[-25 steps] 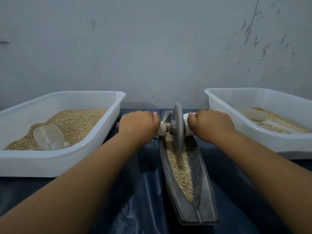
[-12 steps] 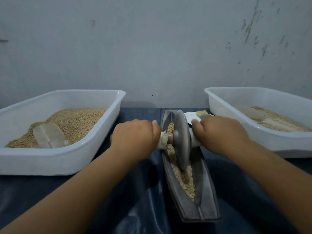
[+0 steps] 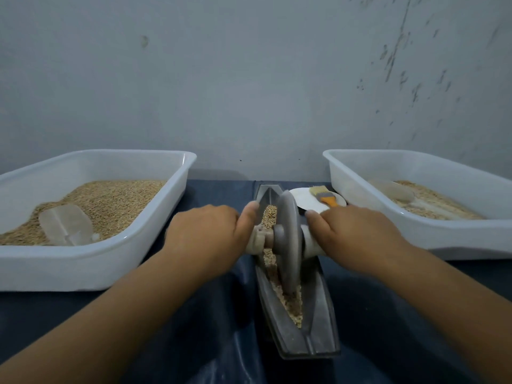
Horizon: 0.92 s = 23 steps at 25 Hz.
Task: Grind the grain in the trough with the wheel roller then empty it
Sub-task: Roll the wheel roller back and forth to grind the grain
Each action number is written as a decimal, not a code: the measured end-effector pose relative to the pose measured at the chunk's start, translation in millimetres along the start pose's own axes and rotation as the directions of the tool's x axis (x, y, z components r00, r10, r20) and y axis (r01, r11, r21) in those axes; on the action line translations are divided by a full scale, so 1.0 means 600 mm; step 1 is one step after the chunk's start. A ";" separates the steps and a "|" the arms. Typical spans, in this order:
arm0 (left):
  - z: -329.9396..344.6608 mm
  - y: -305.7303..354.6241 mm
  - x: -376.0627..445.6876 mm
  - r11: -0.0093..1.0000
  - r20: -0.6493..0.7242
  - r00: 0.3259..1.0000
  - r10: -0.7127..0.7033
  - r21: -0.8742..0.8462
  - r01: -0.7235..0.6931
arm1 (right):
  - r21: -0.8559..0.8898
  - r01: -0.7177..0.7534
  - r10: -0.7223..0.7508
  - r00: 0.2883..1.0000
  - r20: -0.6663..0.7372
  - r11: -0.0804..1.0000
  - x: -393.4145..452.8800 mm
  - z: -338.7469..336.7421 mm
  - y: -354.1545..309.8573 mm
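1. Nearest the camera, the trough (image 3: 318, 322) lies lengthwise on the dark surface (image 3: 180, 342), its blunt near end toward the person and its pointed far end toward the wall. The grain (image 3: 291, 303) sits in a thin line along its groove.
2. The wheel roller (image 3: 288, 239) stands on edge in the groove, about midway along the trough, with grain both ahead of it and behind it.
3. The left hand (image 3: 205, 236) is wrapped around the left axle handle, and the right hand (image 3: 357, 236) is wrapped around the right one.
4. Risk: uneven pressure from the two hands could tilt the wheel, so that it climbs the groove wall and flings grain onto the surface. A stroke pulled too far could run it off the shallow near end.
5. Just behind the right hand, a white dish (image 3: 307, 202) holding a brush (image 3: 324, 196) lies beside the trough's far end. A long forward stroke could knock it.
6. A left tub (image 3: 110, 261) of grain with a clear scoop (image 3: 66, 224) and a right tub (image 3: 443, 231) flank the trough, leaving little elbow room.
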State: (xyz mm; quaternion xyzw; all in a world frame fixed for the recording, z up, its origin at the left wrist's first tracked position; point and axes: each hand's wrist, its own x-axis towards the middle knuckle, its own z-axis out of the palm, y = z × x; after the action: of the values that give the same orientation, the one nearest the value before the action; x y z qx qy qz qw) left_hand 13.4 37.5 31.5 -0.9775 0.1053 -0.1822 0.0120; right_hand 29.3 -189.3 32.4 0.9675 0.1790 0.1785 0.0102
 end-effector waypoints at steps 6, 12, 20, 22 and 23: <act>-0.015 0.017 -0.028 1.000 -0.066 0.997 -0.031 -0.006 0.031 | 0.055 -0.122 0.127 0.987 -0.100 0.991 -0.049 -0.022 -0.026; 0.050 -0.008 0.115 0.998 -0.116 0.991 -0.061 -0.024 0.059 | -0.153 -0.086 0.047 0.970 -0.240 0.985 0.101 0.046 0.004; 0.036 -0.001 0.046 0.999 -0.031 0.999 -0.018 -0.041 0.017 | 0.062 -0.078 0.080 0.996 -0.031 0.995 0.066 0.014 -0.001; 0.018 0.010 0.001 0.999 -0.081 0.996 -0.044 0.006 0.044 | 0.020 -0.085 0.086 0.995 -0.049 0.996 0.012 0.001 -0.012; 0.009 0.014 -0.018 0.998 -0.098 0.994 -0.051 0.026 0.054 | 0.016 -0.091 0.092 0.994 -0.062 0.996 -0.012 -0.009 -0.016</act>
State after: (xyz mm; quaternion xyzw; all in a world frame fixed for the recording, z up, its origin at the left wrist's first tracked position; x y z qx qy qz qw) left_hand 3.8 31.4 22.1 -0.9697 0.0775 -0.2312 0.0160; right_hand 17.9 -183.0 34.1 0.9686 0.1361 0.2078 -0.0100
